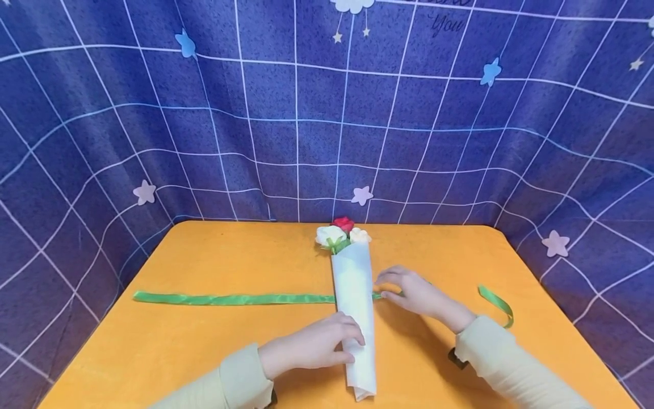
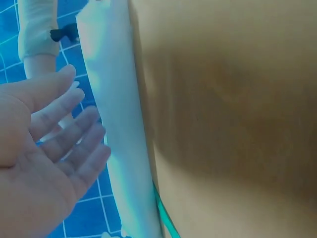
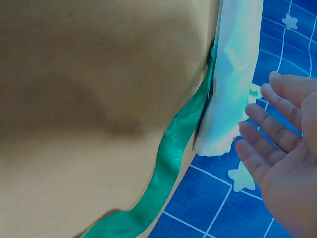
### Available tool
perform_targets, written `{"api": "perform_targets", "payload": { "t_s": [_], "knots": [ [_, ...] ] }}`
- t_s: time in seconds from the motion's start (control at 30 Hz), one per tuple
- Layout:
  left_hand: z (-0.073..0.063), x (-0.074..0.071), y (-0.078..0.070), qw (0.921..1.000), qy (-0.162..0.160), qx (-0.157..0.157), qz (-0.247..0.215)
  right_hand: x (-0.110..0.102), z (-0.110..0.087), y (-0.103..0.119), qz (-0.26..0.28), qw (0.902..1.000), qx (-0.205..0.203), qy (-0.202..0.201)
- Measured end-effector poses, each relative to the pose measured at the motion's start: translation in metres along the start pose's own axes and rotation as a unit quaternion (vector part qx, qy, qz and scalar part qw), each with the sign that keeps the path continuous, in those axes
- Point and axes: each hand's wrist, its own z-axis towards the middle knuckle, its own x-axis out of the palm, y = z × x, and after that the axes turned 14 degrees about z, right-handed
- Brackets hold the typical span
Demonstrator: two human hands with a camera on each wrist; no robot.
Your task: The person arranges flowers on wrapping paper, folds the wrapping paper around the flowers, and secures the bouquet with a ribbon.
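Note:
A bouquet in a white paper wrap [image 1: 356,289] lies lengthwise on the table. From its far end show a red rose [image 1: 343,224], a white rose [image 1: 331,235] and a cream flower [image 1: 360,235]. Beneath it crosses a green ribbon [image 1: 230,299], its right part curling across the table. My left hand [image 1: 319,343] is at the lower part of the wrap, its loosely bent fingers over the paper. On the other side, my right hand [image 1: 411,291] hovers over the ribbon beside the wrap. Loosely extended fingers [image 3: 267,131] hold nothing in the right wrist view.
An orange-covered table [image 1: 230,261] bears everything. A dark blue curtain [image 1: 265,142] with white grid lines and stars encloses the back and sides. The ribbon's right tail [image 1: 498,304] lies near the right side of the table.

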Motion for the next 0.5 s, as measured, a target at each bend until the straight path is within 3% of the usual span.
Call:
{"api": "perform_targets", "payload": {
  "t_s": [0.13, 0.3, 0.4, 0.5],
  "knots": [
    [-0.001, 0.003, 0.004, 0.9983, -0.004, -0.025, 0.053, -0.004, -0.004, -0.003, -0.004, 0.9999, 0.012, -0.001],
    [-0.006, 0.008, 0.005, 0.9919, 0.040, -0.049, 0.110, -0.002, -0.011, -0.001, -0.038, 0.9990, 0.021, -0.009],
    [-0.009, 0.009, 0.004, 0.9866, 0.050, -0.046, 0.148, 0.010, -0.011, 0.008, -0.052, 0.9983, -0.010, 0.027],
    [-0.012, 0.010, 0.002, 0.9811, 0.047, -0.039, 0.183, 0.026, -0.009, 0.018, -0.041, 0.9947, -0.034, 0.088]
  ]
}}
